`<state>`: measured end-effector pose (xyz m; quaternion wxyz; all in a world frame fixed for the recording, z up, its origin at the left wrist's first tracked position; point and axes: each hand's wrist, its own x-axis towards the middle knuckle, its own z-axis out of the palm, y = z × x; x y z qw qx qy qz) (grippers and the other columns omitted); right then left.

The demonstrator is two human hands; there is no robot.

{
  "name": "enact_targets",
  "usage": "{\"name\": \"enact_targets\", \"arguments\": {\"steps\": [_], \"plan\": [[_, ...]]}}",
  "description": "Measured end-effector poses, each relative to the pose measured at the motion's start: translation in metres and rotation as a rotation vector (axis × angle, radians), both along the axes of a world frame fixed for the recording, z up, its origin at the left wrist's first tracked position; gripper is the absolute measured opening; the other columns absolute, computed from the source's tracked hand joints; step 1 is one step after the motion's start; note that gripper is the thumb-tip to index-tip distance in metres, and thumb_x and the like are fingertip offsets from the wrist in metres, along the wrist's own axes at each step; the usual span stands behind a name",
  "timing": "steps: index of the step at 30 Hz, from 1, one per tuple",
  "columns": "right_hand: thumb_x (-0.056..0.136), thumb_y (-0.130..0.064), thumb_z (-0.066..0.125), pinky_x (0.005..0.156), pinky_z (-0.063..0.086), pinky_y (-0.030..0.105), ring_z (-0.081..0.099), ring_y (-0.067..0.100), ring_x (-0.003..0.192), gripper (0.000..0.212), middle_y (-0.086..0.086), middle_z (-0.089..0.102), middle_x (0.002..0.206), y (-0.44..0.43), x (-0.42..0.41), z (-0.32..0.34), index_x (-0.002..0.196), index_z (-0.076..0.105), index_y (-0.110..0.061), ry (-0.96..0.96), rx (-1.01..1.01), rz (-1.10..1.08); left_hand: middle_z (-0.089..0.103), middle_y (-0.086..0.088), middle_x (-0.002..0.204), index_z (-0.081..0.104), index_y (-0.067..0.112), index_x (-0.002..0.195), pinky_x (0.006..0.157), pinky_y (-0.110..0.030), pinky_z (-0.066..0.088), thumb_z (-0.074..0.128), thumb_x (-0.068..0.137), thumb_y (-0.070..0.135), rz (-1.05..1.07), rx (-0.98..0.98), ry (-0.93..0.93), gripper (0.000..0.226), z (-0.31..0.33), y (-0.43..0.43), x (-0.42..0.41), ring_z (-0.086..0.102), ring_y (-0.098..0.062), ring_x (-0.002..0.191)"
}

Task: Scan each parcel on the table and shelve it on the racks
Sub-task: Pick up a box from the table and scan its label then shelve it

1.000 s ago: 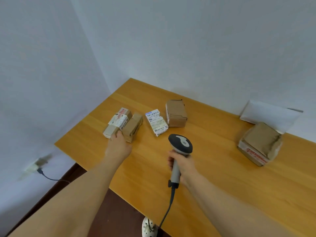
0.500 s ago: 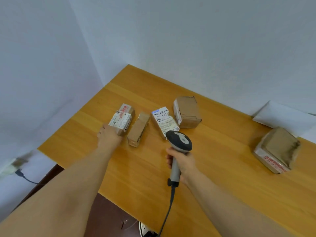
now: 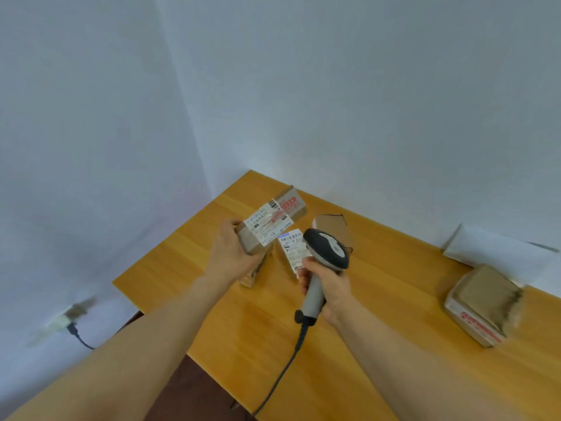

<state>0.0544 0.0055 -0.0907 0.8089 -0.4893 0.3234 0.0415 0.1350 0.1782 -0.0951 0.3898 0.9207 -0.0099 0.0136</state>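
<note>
Left hand has lifted the parcel beside the scanner.

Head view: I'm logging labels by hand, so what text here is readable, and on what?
Nothing reads clearly enough to quote.
Held parcel: barcode label and red print, blurred.
Flat parcel behind scanner: barcode label, print too small.
Right box: red print, blurred.

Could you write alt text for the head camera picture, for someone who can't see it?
A left hand holds a labelled parcel above a wooden table while the right hand holds a corded scanner beside it. Other parcels lie on the table, in a white-walled corner.
</note>
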Motion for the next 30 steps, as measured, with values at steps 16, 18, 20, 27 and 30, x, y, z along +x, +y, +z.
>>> {"name": "enact_targets", "arguments": {"steps": [16, 18, 20, 27, 30], "plan": [[0.081, -0.010, 0.073, 0.054, 0.049, 0.027, 0.061, 0.015, 0.055, 0.009, 0.007, 0.068, 0.069, -0.075, -0.032, 0.032, 0.086, 0.066, -0.008, -0.092, 0.142, -0.169, 0.048, -0.002, 0.124, 0.036, 0.014, 0.133, 0.086, -0.030, 0.050, 0.086, 0.065, 0.025, -0.176, 0.114, -0.128, 0.085, 0.029, -0.077, -0.037, 0.048, -0.016, 0.109], [0.080, -0.010, 0.074, 0.056, 0.049, 0.028, 0.063, 0.017, 0.059, 0.012, 0.008, 0.070, 0.074, -0.078, -0.032, 0.035, 0.089, 0.066, -0.008, -0.100, 0.158, -0.186, 0.048, -0.003, 0.123, 0.037, 0.012, 0.132, 0.085, -0.029, 0.049, 0.084, 0.066, 0.024, -0.188, 0.122, -0.157, 0.082, 0.030, -0.081, -0.040, 0.047, -0.016, 0.109], [0.079, -0.010, 0.075, 0.058, 0.050, 0.029, 0.065, 0.020, 0.065, 0.013, 0.010, 0.071, 0.080, -0.080, -0.031, 0.038, 0.088, 0.065, -0.010, -0.108, 0.187, -0.214, 0.047, -0.004, 0.124, 0.038, 0.012, 0.132, 0.085, -0.027, 0.046, 0.085, 0.065, 0.026, -0.195, 0.122, -0.184, 0.083, 0.030, -0.084, -0.042, 0.046, -0.017, 0.111], [0.079, -0.010, 0.075, 0.073, 0.053, 0.036, 0.068, 0.031, 0.098, 0.017, 0.016, 0.072, 0.103, -0.077, -0.026, 0.043, 0.091, 0.064, -0.011, -0.161, 0.309, -0.282, 0.029, -0.008, 0.138, 0.022, 0.013, 0.152, 0.110, -0.031, 0.032, 0.078, 0.072, 0.047, -0.323, 0.154, -0.215, 0.104, 0.029, -0.085, -0.048, 0.030, -0.020, 0.128], [0.077, -0.011, 0.077, 0.071, 0.055, 0.035, 0.069, 0.029, 0.094, 0.021, 0.014, 0.073, 0.101, -0.080, -0.024, 0.044, 0.094, 0.064, -0.011, -0.158, 0.277, -0.266, 0.027, -0.011, 0.138, 0.022, 0.014, 0.151, 0.107, -0.034, 0.037, 0.071, 0.083, 0.041, -0.353, 0.112, -0.256, 0.088, 0.027, -0.080, -0.050, 0.031, -0.021, 0.126]]}}
